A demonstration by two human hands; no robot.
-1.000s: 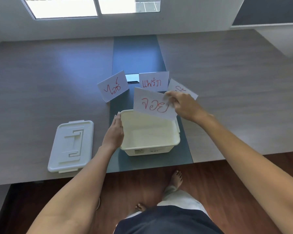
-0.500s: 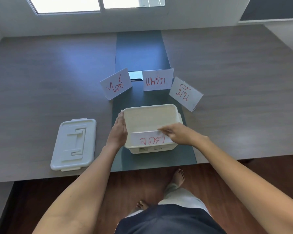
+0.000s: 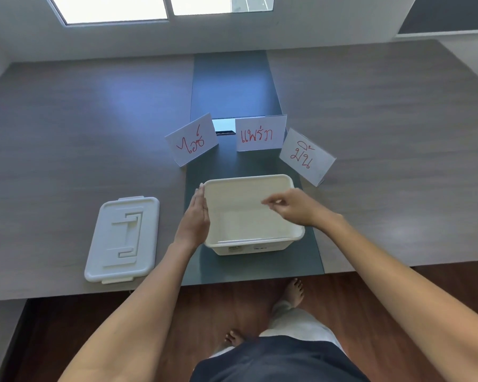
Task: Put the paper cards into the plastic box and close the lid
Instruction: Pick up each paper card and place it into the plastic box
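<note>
**Open box, bare fingers above**

Right hand (image 3: 295, 206) over plastic box (image 3: 249, 238), fingers loosely curled, holding nothing. Left hand (image 3: 195, 216) flat against box's left wall, fingers straight. Cream box open on dark strip (image 3: 232, 86). Three white cards, red lettering, upright beyond: left card (image 3: 192, 139), middle card (image 3: 258, 133), right card (image 3: 307, 157). Lid (image 3: 123, 238) lying well left.

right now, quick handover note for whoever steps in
Left hand: flat against the box's left wall, steadying it.
Right hand: empty, above the open box.
Three cards stand behind the box: left card, middle card, right card.
Lid: on the table, left of the box.
Left: box all three cards, fit the lid.
</note>
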